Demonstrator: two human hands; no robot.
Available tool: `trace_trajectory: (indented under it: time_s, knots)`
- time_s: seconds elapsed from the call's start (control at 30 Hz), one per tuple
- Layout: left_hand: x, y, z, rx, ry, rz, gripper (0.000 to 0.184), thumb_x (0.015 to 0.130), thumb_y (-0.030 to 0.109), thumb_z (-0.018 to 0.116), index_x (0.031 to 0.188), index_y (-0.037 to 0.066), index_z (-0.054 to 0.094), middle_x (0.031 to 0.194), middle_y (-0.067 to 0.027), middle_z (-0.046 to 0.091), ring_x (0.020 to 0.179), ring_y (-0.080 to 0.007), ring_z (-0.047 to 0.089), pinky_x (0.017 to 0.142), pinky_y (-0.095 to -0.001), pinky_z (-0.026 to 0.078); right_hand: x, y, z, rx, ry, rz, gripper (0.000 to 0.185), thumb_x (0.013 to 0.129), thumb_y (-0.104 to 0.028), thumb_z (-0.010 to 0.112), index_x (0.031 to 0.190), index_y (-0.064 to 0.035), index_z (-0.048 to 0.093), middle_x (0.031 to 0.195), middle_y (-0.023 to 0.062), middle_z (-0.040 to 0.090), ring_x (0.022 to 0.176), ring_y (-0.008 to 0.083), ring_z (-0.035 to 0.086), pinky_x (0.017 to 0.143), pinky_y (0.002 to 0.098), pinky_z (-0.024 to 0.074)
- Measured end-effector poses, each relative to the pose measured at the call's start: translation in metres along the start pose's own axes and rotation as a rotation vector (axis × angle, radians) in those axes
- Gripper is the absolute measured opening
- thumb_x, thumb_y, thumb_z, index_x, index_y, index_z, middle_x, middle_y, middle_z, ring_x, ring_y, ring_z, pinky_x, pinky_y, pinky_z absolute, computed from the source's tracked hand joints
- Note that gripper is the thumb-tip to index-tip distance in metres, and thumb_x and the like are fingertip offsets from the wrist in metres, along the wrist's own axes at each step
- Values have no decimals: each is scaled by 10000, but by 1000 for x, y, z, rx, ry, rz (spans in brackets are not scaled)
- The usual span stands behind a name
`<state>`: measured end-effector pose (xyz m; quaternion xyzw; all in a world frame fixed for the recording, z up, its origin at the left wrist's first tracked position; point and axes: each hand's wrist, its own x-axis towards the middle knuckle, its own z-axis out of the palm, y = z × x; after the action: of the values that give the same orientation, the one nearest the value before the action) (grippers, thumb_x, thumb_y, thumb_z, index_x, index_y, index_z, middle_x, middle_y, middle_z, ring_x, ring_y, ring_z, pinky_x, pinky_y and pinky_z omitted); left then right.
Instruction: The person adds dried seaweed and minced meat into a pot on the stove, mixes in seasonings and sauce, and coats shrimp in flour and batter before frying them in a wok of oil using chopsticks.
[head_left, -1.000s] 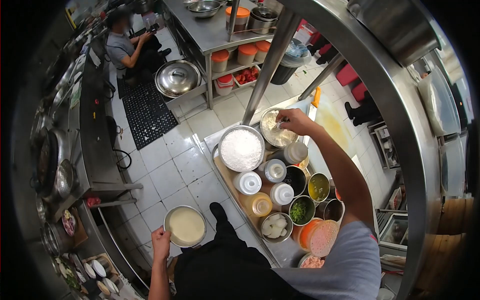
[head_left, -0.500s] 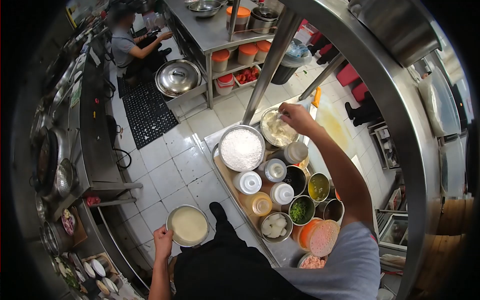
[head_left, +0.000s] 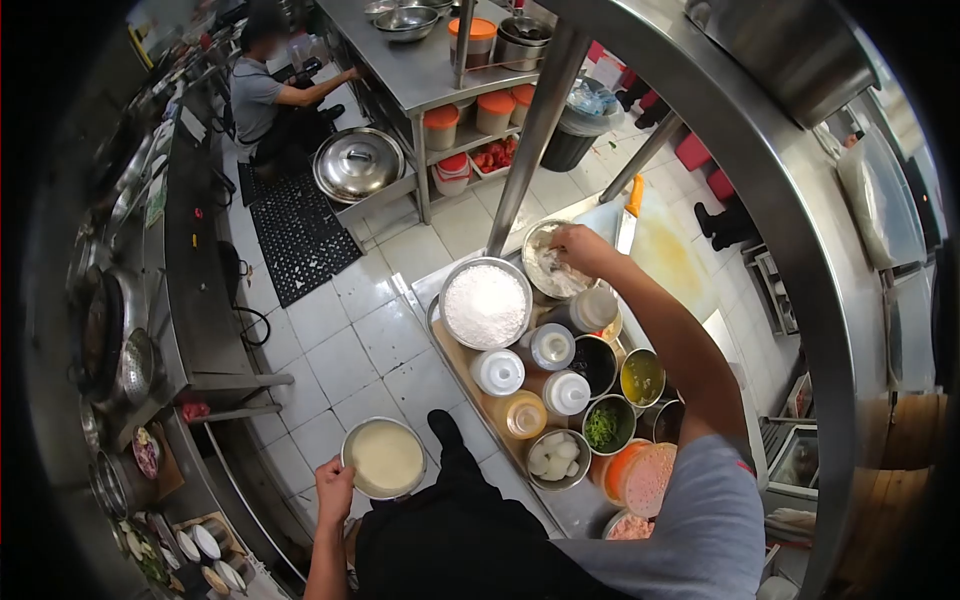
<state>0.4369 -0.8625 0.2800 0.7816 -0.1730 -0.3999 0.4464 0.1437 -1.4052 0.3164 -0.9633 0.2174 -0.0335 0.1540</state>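
My left hand (head_left: 334,488) grips the rim of a metal bowl (head_left: 384,457) holding a pale, creamy liquid, held low over the floor. My right hand (head_left: 580,252) reaches into a metal bowl of pale flour-like stuff (head_left: 550,270) at the far end of the tray; its fingers are bent together, and what they hold is hidden. Beside that bowl stands a larger bowl heaped with white powder (head_left: 486,303). Nearer to me are squeeze bottles (head_left: 497,372), a bowl of chopped greens (head_left: 603,425) and a bowl of white pieces (head_left: 557,458).
A knife with an orange handle (head_left: 634,196) lies on a cutting board (head_left: 662,250). A metal post (head_left: 530,150) rises beyond the tray. Another person (head_left: 262,100) crouches at the far left, near a lidded pot (head_left: 358,165). Stoves line the left side.
The bowl in my left hand has shifted slightly right. My right hand has moved lower into the far bowl. The other person's arm has stretched out toward the metal table.
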Motion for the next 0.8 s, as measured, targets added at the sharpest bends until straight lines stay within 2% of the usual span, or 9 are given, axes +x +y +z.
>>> trace_trajectory:
  time_s: [0.07,0.17,0.27,0.33,0.53,0.57,0.6,0.67,0.8]
  knots:
    - [0,6,2,2,-9,2,169,726,9,503,568,55,468,553,58,420,499,-34,337,445,-234,254,-5,-17,-29,-36,-61,96,228,720,-79,618,935,-8,650,837,178,643,737,341,623,699,392,515]
    - [-2,20,5,-39,-33,-64,202,742,8,522,562,29,432,578,54,408,562,-45,320,489,-254,255,-14,-55,-76,374,-93,465,200,790,-79,619,967,12,638,816,171,666,635,228,638,629,327,511]
    - [5,10,6,-21,-29,14,174,718,15,502,558,57,450,543,58,417,493,-36,338,441,-234,255,-17,-61,-101,296,-29,346,174,816,-59,628,971,19,621,771,121,650,706,186,632,674,305,503]
    - [7,7,5,-5,-29,14,176,718,16,504,556,57,451,540,57,416,490,-37,337,438,-235,254,-17,-56,-105,362,-2,369,175,818,-58,629,978,14,615,800,123,656,715,187,629,680,301,497]
    - [3,9,7,-13,-21,1,184,727,18,508,553,55,463,535,55,417,484,-38,338,433,-236,252,-14,-48,-86,191,108,192,184,830,-69,619,1007,-18,615,792,115,645,694,173,615,672,315,498]
    - [1,10,7,-13,-12,-13,181,731,18,508,558,54,469,538,56,419,485,-37,337,435,-235,253,-9,-49,-68,390,-2,333,192,823,-84,627,1008,-31,619,787,118,648,667,193,622,649,318,495]
    - [0,12,8,-12,-10,-15,181,731,18,508,558,54,469,538,56,419,485,-37,337,435,-235,253,-9,-40,-54,322,-40,243,198,804,-101,642,989,-31,628,777,113,652,641,198,618,620,317,490]
    - [-3,19,8,-4,-19,-19,176,737,18,507,567,52,476,544,56,425,488,-35,339,439,-234,255,-5,-30,-36,394,-261,322,196,780,-108,653,962,-37,645,755,103,653,642,188,613,619,319,488]
    - [-4,9,4,-3,-26,-20,168,739,17,507,577,53,484,554,57,432,493,-33,340,443,-231,258,-8,-7,-2,371,-157,89,187,757,-106,661,933,-42,660,741,93,656,647,185,614,614,324,484]
